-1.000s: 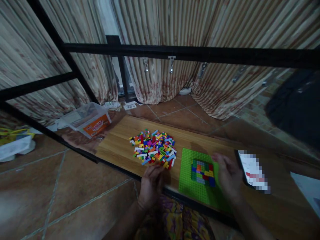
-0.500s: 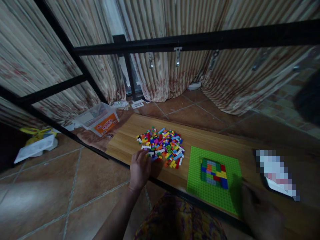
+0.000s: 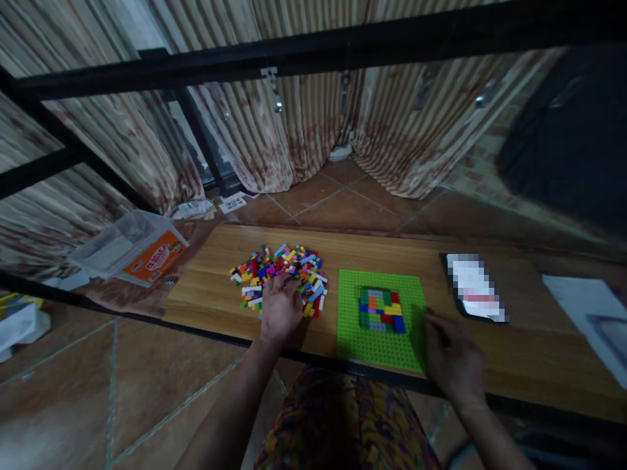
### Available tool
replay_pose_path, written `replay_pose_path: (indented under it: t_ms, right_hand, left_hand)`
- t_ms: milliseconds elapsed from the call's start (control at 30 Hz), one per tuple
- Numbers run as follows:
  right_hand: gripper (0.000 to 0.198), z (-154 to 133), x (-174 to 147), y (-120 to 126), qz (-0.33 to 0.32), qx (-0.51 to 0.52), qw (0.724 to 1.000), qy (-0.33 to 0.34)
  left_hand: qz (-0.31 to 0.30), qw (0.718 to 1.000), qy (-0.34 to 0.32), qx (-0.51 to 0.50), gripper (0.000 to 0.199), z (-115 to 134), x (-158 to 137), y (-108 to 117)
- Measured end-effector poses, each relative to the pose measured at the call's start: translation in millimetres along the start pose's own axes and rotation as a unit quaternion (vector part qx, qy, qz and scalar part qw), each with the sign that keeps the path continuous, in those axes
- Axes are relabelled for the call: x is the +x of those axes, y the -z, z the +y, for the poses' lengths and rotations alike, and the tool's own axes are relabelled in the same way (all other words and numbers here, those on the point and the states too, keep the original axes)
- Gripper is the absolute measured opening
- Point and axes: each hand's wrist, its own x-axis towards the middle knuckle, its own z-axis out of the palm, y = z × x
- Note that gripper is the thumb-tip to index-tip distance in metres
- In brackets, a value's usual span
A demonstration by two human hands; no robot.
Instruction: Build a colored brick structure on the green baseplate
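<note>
My left hand [image 3: 283, 310] reaches into the loose pile of small toy building bricks [image 3: 315, 271]. Its fingers bend down among the bricks, closed; anything between the fingertips is too small to make out. To the right lies a green studded baseplate [image 3: 350, 343] bearing a flat block of multicoloured bricks [image 3: 382, 310] joined together. My right hand [image 3: 453, 356] rests at the baseplate's right edge, fingers curled and pressed together. What it may hold is hidden in shadow.
A phone [image 3: 474, 287] with a lit, blurred screen lies right of the baseplate on the wooden table [image 3: 206, 281]. A white sheet-like item [image 3: 578, 307] is at the far right. A clear plastic box [image 3: 132, 245] with an orange label stands past the table's left end. A black metal bar [image 3: 313, 49] crosses above.
My left hand has moved from the pile's lower left edge into its middle. My right hand stays beside the baseplate. The view has shifted to the right.
</note>
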Motion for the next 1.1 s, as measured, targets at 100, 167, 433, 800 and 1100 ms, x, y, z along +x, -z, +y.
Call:
replay_pose_path:
  t_ms: [100,167,433,800,1100]
  right_hand:
    - [0.031,0,0,-1,0.002,0.009,1.000,0.015]
    - [0.029,1,0,-2,0.009,0.011,1.000,0.018]
    - [0.024,0,0,-5,0.022,0.017,1.000,0.012]
    - [0.024,3,-1,-6,0.010,0.013,1.000,0.018]
    - [0.024,3,-2,-8,0.024,0.004,0.999,0.025]
  left_hand:
    - [-0.013,1.000,-0.020,0.012,0.023,-5,4,0]
    - [-0.017,0.999,-0.027,0.013,0.021,-6,7,1]
    - [-0.010,0.995,0.003,-0.103,0.021,22,7,18]
    - [-0.199,0.891,0.113,-0.392,0.015,131,-16,-23]
    - [-0.266,0.928,0.069,-0.250,0.014,152,3,-19]
